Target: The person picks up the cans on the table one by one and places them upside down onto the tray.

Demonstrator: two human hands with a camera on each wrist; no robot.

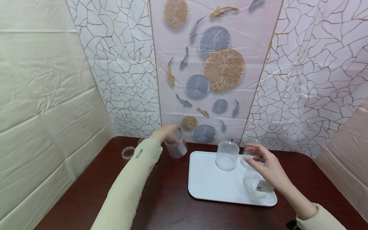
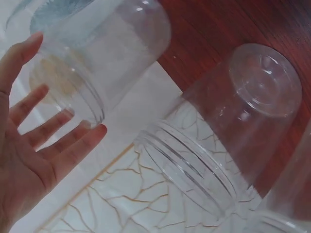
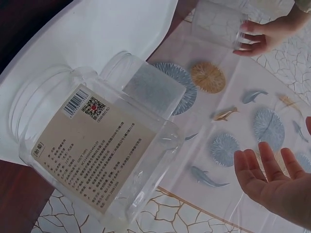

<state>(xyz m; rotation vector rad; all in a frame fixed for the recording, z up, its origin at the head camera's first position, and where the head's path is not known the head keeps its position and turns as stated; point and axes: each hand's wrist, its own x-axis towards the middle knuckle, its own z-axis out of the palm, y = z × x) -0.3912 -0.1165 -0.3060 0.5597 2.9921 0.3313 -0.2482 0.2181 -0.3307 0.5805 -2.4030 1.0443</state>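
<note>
My left hand [image 1: 168,132] is at the mouth of a clear plastic jar [image 1: 179,149] at the back of the table. In the left wrist view, the thumb and loosely spread fingers of the left hand [image 2: 41,145] lie about the threaded rim of that jar [image 2: 116,53]; firm contact is not plain. My right hand [image 1: 265,164], fingers apart and holding nothing, hovers over the right side of a white tray [image 1: 207,182]. Nearest to it is a clear jar with a printed label [image 3: 92,145]. Another clear jar [image 1: 227,156] stands at the tray's back edge.
A further clear jar [image 1: 249,153] stands partly behind the right hand. More clear jars [image 1: 127,153] are at the table's left back, partly covered by the left sleeve [image 1: 132,185]. A patterned cloth [image 1: 132,70] hangs behind the dark red table [image 1: 166,198].
</note>
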